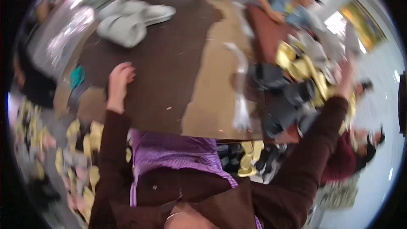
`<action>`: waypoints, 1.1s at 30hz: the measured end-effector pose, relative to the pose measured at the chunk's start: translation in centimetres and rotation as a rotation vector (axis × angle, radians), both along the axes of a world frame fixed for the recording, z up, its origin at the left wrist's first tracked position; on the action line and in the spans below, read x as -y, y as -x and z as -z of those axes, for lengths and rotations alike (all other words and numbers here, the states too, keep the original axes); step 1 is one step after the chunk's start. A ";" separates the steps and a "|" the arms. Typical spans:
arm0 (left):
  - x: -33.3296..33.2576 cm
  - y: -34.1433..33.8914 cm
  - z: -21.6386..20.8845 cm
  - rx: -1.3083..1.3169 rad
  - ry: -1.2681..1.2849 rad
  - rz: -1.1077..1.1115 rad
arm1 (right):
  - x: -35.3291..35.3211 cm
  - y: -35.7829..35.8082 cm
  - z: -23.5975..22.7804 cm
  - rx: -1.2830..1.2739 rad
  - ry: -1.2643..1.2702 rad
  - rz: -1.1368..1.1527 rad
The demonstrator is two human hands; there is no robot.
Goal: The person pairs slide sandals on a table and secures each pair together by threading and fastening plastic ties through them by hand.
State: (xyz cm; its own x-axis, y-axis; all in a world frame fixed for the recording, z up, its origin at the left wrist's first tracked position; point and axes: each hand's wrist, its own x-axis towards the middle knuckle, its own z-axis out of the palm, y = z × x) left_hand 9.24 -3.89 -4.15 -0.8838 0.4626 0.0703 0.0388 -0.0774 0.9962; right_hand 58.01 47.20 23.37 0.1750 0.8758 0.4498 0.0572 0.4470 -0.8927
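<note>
My left hand (120,81) is over the left part of a dark brown tabletop (165,72). Its fingers are loosely bent, a little apart, with nothing in them. Beyond it sit several pale grey slippers (123,32) in a cluster. My right arm reaches far out to the right, past a heap of black and yellow footwear. Motion smears my right hand (347,75), so its fingers cannot be made out. A pale greyish long shape (352,42) shows just above that hand; whether it is held is unclear.
Brown cardboard (212,80) with a whitish strip (241,85) covers the table's right part. Black slippers (271,76) and yellow ones (299,65) crowd the right side. A teal round thing (77,76) is at the left edge. More footwear (80,157) lies lower left. Other people work nearby.
</note>
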 end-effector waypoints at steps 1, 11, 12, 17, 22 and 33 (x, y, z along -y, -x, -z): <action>0.4 -0.5 -0.6 -0.027 -0.035 0.032 | -1.6 -4.1 -0.6 -0.089 0.160 -0.239; -1.6 9.4 1.8 -0.626 0.424 -0.519 | 25.2 12.2 10.5 0.570 -0.292 -0.528; -2.3 10.5 1.4 -0.687 0.506 -0.579 | 27.8 12.9 12.2 0.524 -0.299 -0.693; -6.7 13.1 -1.4 -0.600 0.823 -0.390 | 34.4 16.5 20.9 0.352 0.114 -1.108; -8.0 14.3 1.5 -0.540 0.510 -0.246 | 35.4 19.2 24.7 0.317 0.320 -1.305; -1.0 -3.6 -4.2 -0.588 0.348 0.442 | 28.1 24.2 21.1 0.376 -0.053 -1.028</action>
